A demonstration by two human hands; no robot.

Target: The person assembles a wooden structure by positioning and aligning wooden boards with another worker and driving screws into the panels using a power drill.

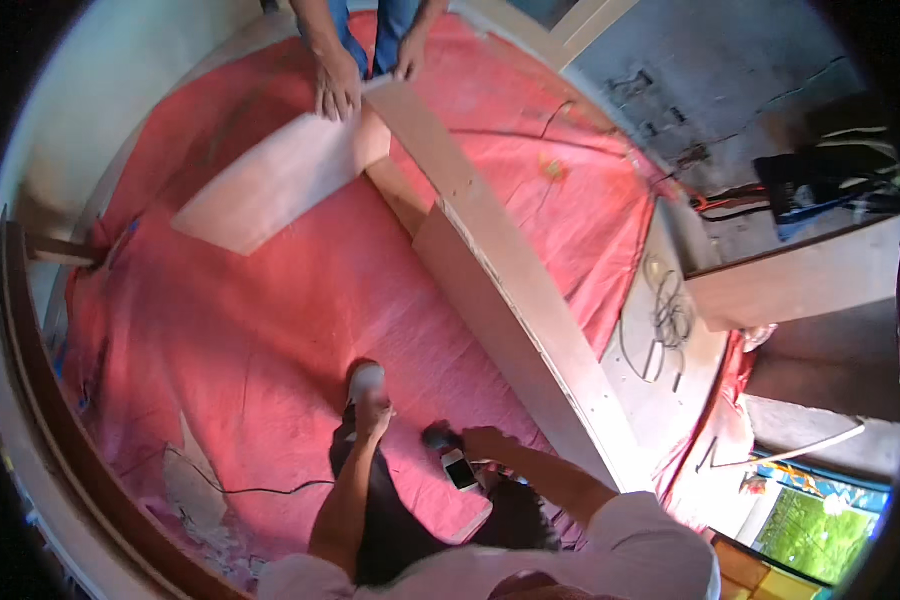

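Ok so the left hand (373, 420) was right by a pale-toed shoe (367, 375), too blurry to tell whether its fingers were curled or spread; the right hand (485, 443) sat just beside a small black-and-white rectangular gadget (460, 470) — couldn't tell if it was gripping that or not; the long wooden board assembly (515, 275) ran diagonally over the red sheet (310, 300), to the right of both hands; up top a co-worker had one hand (338, 90) on a pale panel (280, 185) — a cable coil (673, 315) lay off right.
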